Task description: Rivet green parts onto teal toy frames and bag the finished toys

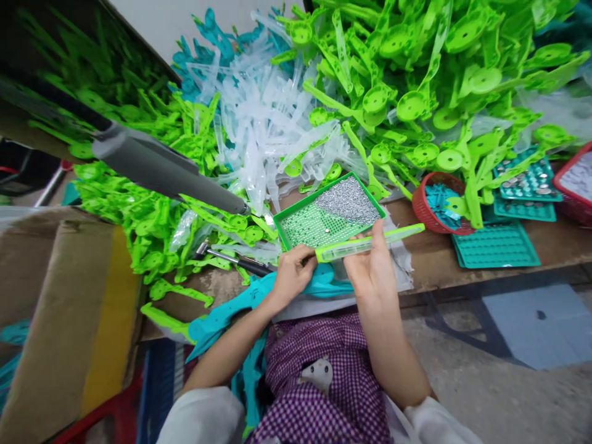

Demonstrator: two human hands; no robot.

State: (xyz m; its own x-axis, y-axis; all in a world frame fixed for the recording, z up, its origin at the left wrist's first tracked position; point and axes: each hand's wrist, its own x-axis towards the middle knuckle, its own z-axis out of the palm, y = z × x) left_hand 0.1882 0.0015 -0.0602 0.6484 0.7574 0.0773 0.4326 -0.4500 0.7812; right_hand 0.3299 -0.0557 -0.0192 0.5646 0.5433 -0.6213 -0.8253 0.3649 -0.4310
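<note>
A long lime-green plastic part [345, 249] with a pale, translucent inner side is held up level in front of me. My right hand [370, 268] grips it from below, thumb up along its near side and fingers behind. At its left end my left hand [293, 276] is closed, thumb and fingertips pinched against the part; any small piece between them is hidden. Just beyond the hands lies a green perforated tray [296, 229] with a heap of small silvery metal pieces [349, 200]. Teal plastic parts [259, 295] lie under my left forearm.
Lime-green parts [393, 92] and clear plastic pieces [259, 111] pile up behind the tray. A grey powered screwdriver [171, 166] slants in from upper left. A black-handled tool [245, 264] lies left. On the right are a red basket [423, 213] and teal trays [499, 246].
</note>
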